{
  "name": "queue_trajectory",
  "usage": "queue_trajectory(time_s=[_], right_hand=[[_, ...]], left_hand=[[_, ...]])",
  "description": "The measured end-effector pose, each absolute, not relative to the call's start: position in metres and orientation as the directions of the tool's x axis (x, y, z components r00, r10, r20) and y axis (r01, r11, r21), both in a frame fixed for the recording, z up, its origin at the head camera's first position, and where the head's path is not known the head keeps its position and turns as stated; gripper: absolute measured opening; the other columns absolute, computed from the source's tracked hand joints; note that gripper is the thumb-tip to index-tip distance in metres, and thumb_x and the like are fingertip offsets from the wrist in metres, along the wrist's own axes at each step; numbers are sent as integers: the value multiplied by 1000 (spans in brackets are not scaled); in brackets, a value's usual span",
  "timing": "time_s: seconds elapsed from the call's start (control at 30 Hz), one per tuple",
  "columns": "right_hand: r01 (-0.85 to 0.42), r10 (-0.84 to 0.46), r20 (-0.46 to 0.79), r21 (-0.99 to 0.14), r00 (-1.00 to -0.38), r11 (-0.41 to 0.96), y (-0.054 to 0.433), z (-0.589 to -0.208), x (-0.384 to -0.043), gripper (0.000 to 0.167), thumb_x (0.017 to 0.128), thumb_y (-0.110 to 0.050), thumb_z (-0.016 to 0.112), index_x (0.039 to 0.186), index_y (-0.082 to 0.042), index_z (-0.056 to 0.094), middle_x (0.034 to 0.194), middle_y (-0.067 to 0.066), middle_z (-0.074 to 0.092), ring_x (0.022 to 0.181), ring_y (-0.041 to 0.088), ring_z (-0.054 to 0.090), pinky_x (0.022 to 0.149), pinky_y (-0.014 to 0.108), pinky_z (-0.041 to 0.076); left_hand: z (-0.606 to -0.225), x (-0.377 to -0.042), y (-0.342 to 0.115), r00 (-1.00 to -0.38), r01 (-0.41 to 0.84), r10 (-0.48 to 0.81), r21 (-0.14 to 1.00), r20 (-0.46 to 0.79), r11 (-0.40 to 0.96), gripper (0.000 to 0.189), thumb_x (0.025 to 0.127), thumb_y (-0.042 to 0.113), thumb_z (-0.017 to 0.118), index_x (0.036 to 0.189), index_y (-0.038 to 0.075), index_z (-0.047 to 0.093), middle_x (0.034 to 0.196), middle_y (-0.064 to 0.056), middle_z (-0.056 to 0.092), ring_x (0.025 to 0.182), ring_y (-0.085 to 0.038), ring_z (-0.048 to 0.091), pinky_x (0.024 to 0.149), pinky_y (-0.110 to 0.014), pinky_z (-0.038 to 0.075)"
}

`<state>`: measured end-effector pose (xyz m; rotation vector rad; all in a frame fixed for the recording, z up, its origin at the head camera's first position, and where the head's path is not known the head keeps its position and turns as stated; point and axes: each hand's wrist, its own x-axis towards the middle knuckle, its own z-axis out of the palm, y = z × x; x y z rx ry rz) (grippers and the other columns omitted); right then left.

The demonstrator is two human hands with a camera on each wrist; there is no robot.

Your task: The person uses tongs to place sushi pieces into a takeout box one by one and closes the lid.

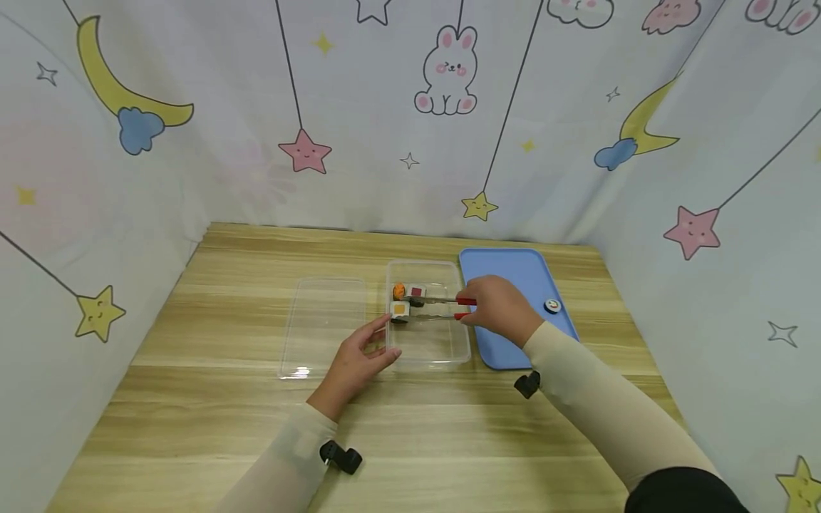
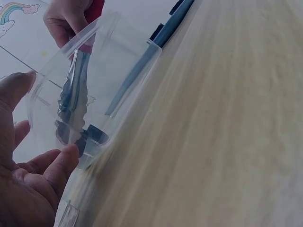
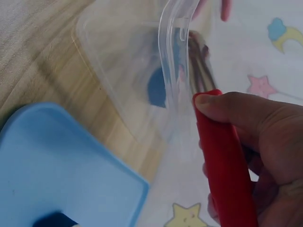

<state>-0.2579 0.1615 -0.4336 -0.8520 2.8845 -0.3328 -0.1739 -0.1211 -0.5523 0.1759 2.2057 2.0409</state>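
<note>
A clear plastic container [image 1: 428, 349] sits on the table. Inside its left half are three sushi pieces: an orange-topped piece [image 1: 399, 291], one with a dark red centre [image 1: 417, 291] and one with a yellow centre [image 1: 400, 309]. My right hand [image 1: 499, 306] grips red-handled metal tongs [image 3: 222, 156], whose tips reach into the container right at the pieces. Fingers extended, my left hand [image 1: 359, 363] touches the container's left side; the left wrist view shows its fingertips [image 2: 70, 153] against the clear wall. Most of the pieces' sides are hidden there behind the tongs.
Right of the container lies a blue tray [image 1: 503, 263] with one round sushi roll [image 1: 552, 306] near its right edge. A flat clear lid [image 1: 323, 320] rests on the wooden table [image 1: 212, 342] at the left. Patterned white curtains [image 1: 385, 192] enclose the table's back and sides.
</note>
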Motion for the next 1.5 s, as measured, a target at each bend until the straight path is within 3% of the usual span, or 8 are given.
queue_trajectory(time_s=[0.6, 0.83, 1.03, 1.3, 1.5], right_hand=[[-501, -535, -87, -252, -840, 828, 156, -438, -261, 42, 85, -19, 88, 123, -6, 76, 111, 9, 73, 99, 24, 67, 86, 41, 59], [-475, -508, -36, -304, -861, 826, 174, -439, -259, 45, 83, -24, 90, 124, -11, 77, 102, 0, 69, 92, 21, 63, 80, 38, 58], [-416, -425, 71, -399, -903, 817, 210, -438, -255, 50, 85, -24, 89, 130, -10, 73, 110, 3, 70, 101, 28, 64, 84, 45, 59], [-241, -215, 110, -407, -970, 881, 299, -447, -244, 57, 88, -30, 85, 135, -2, 68, 122, 20, 69, 104, 38, 64, 83, 54, 59], [-94, -68, 81, -396, -994, 913, 367, -457, -222, 54, 89, -27, 84, 130, 5, 68, 113, 24, 70, 94, 38, 65, 77, 54, 58]], left_hand=[[-555, -173, -121, -983, 19, 183, 997, 6, 72, 72, 90, 17, 84, 155, 14, 51, 161, -12, 42, 142, -37, 49, 107, -45, 53], [-557, -172, -119, -984, 18, 180, 996, 2, 87, 73, 90, 18, 84, 155, 17, 51, 160, -11, 43, 141, -35, 50, 105, -39, 54], [-554, -174, -120, -985, 19, 170, 994, 0, 111, 72, 91, 19, 83, 156, 17, 50, 160, -11, 43, 140, -33, 51, 104, -36, 55], [-554, -174, -119, -986, 28, 166, 994, 10, 105, 72, 91, 18, 83, 155, 17, 51, 159, -11, 45, 140, -33, 52, 104, -35, 55], [-554, -174, -120, -985, 23, 173, 996, 7, 91, 72, 91, 17, 83, 155, 15, 51, 160, -11, 43, 140, -35, 51, 105, -40, 54]])
